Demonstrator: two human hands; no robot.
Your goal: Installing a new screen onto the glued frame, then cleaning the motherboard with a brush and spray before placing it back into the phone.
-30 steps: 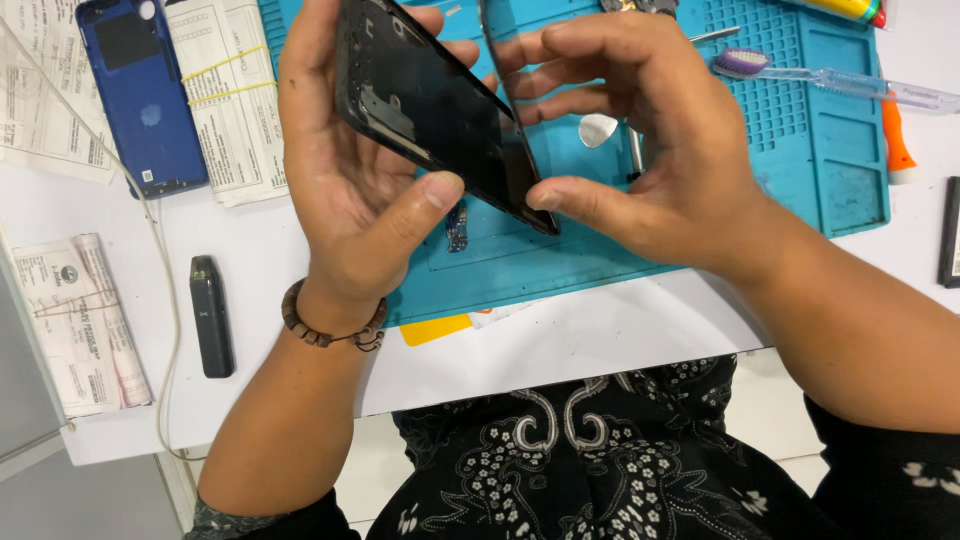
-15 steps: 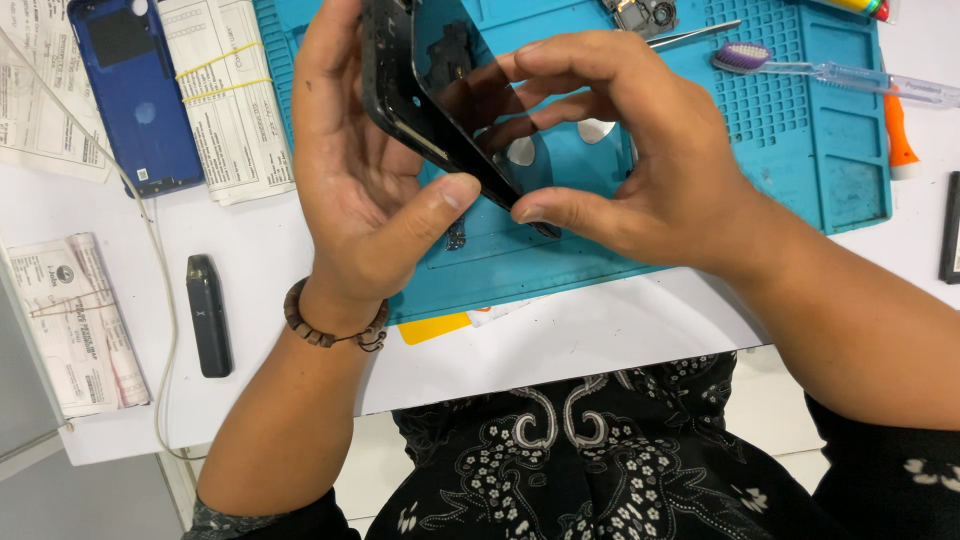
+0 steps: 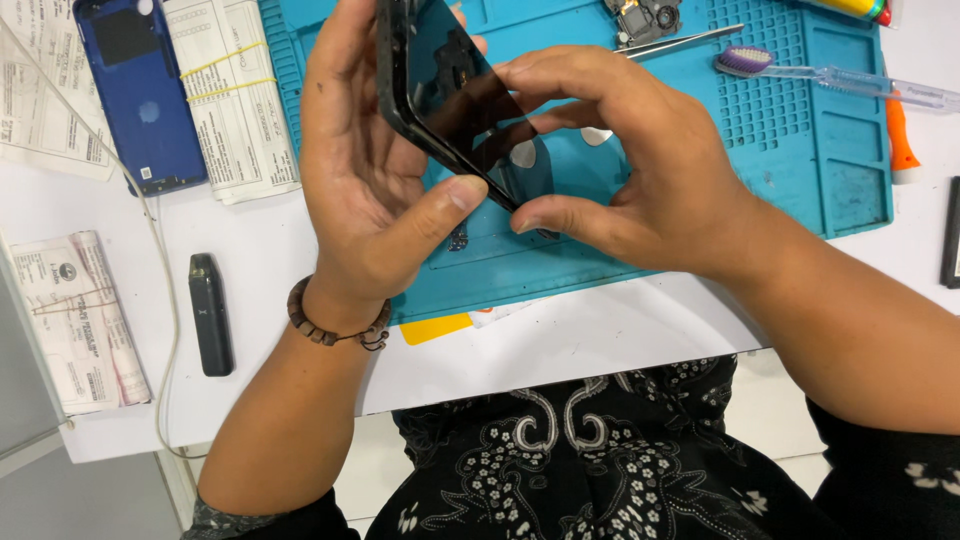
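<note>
Both hands grip one black smartphone [image 3: 450,100], held tilted on edge above the blue repair mat [image 3: 700,150]. The left hand [image 3: 370,190] curls around its back, thumb pressed against the lower edge. The right hand [image 3: 640,170] closes over the glass side, thumb meeting the same edge and fingers bent across the screen. On the white table [image 3: 600,340] lie one blue phone back cover [image 3: 140,90], one dark slim device [image 3: 211,313] and one pair of tweezers [image 3: 680,40].
</note>
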